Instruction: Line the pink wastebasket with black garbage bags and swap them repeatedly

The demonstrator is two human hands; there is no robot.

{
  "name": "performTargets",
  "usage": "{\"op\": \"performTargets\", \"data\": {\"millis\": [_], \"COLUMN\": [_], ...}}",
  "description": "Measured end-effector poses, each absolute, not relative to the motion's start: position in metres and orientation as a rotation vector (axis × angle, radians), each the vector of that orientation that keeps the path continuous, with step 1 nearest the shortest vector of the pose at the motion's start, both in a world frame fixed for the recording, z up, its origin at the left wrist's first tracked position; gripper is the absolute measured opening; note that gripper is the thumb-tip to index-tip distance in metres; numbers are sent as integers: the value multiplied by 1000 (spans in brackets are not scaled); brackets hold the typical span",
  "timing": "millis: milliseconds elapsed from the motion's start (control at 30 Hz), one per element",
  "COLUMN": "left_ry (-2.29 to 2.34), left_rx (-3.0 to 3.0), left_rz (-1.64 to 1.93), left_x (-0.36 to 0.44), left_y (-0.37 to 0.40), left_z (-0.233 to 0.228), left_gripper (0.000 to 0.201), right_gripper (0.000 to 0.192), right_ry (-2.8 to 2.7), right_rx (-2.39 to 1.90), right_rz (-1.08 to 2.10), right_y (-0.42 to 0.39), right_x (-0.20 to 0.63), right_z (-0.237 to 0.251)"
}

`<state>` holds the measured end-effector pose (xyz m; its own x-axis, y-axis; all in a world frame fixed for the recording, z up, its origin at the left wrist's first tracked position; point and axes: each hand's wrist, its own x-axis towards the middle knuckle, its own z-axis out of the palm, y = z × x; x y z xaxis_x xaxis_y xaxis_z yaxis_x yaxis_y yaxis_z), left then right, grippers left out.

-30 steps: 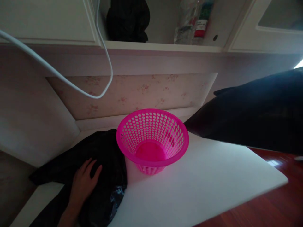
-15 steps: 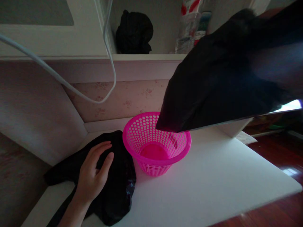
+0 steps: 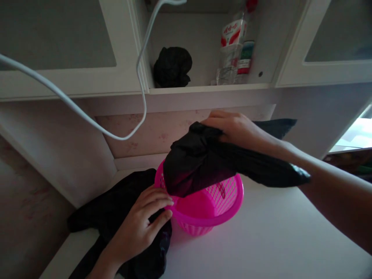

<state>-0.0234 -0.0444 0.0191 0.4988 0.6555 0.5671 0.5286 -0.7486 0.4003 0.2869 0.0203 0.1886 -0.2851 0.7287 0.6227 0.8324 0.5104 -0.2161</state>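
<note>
Right hand [image 3: 235, 130] gripping black bag [image 3: 203, 162] over pink basket [image 3: 215, 201]

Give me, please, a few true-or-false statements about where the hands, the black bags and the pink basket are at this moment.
1. The right hand holds a black bag over the pink basket. True.
2. The left hand grips a bottle. False: it rests on the black bags on the white table, fingertips at the basket's rim.
3. The basket lies upside down. False: it stands upright, opening up.
4. A dark bundle sits on the shelf above. True.
</note>
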Motion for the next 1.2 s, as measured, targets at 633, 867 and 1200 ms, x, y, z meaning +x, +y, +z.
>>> {"op": "performTargets", "data": {"millis": [633, 867, 1200], "left_ry": [1432, 1340, 1416], "left_rx": [2425, 2482, 2498], "left_rz": [616, 509, 692], "left_x": [14, 13, -4], "left_y": [-11, -12, -14], "left_z": [74, 80, 63], "left_gripper": [20, 19, 35], "right_gripper": [40, 57, 23], "right_ry": [-2786, -2830, -2654], "right_rx": [-1137, -828, -984], "right_rz": [74, 218, -48], "right_y": [24, 17, 20], "right_x": [234, 246, 281], "right_z": [105, 110, 94]}}
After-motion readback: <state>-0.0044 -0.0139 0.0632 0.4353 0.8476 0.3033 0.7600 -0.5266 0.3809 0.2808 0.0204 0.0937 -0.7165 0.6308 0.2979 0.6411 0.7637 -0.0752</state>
